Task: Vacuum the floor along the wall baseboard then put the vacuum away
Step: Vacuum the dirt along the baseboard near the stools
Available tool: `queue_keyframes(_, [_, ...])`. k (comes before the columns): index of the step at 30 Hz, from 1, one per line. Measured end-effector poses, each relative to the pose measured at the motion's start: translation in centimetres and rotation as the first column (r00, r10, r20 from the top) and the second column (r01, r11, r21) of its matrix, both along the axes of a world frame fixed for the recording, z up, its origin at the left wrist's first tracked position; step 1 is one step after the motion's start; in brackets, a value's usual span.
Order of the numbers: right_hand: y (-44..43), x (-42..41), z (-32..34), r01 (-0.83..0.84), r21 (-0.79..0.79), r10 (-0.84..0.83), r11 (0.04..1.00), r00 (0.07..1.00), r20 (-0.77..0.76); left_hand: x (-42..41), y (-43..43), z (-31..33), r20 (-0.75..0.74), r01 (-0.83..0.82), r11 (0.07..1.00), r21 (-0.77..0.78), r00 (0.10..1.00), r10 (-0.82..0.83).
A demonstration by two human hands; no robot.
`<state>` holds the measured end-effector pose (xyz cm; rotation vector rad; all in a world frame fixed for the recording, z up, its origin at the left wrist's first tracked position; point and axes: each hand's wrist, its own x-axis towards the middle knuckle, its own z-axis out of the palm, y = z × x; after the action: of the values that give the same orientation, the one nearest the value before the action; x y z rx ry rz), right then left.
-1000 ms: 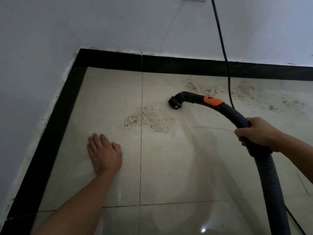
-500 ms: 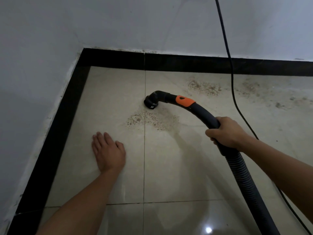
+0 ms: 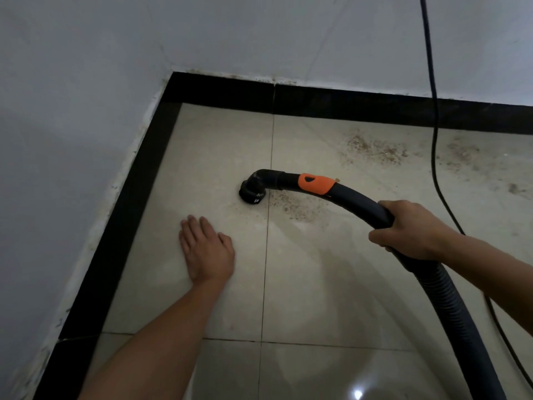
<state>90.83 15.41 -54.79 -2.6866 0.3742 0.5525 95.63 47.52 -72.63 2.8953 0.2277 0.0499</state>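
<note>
at nine o'clock, against the black baseboard [image 3: 127,203]: keep the nozzle [image 3: 251,193] working toward that strip, flat to the tile, so no gap lets grit slip past. just inward, at seven o'clock, left hand [image 3: 208,252] lies released, palm spread flat on the floor [image 3: 202,157], holding nothing; good as a brace, best kept clear of the nozzle's path. at centre, nozzle mouth down on the tile, touching the left edge of a crumb patch [image 3: 297,207] that trails off toward three o'clock; slow, overlapping passes back over that patch look wise, pulling rather than shoving so grains do not scatter. past the orange collar [image 3: 315,183], at three o'clock, right hand [image 3: 409,229] clenched around the curved hose handle [image 3: 360,203], ribbed hose [image 3: 450,307] running off toward five o'clock. at one to two o'clock, more debris [image 3: 375,148] near the far baseboard, not yet cleared, crossed by a hanging cord [image 3: 432,111]; worth minding that cord. small pale mark on the nozzle rim, too blurred to read; no other writing visible.
</note>
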Motion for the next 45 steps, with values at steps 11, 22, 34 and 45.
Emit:
queue_keyframes(11, [0.1,-1.1,0.6,-0.115,-0.100,0.113,0.988,0.993,-0.020,-0.1,0.3,-0.3,-0.001,0.018,1.000,-0.014,1.000,-0.018])
queue_keyframes(22, [-4.6,-0.3,0.4,0.173,-0.220,-0.153,0.960,0.982,0.108,0.0,0.3,-0.4,0.029,0.026,0.999,-0.037,0.999,-0.025])
queue_keyframes(34, [-10.1,-7.4,1.4,0.335,0.004,-0.335,0.942,0.942,-0.019,-0.1,0.3,-0.2,0.044,0.026,0.998,-0.059,0.999,-0.023])
queue_keyframes(45, [-10.5,-13.8,-0.4,0.307,0.043,-0.305,0.951,0.951,-0.042,-0.6,0.3,0.2,0.063,0.059,0.996,-0.066,0.996,-0.055])
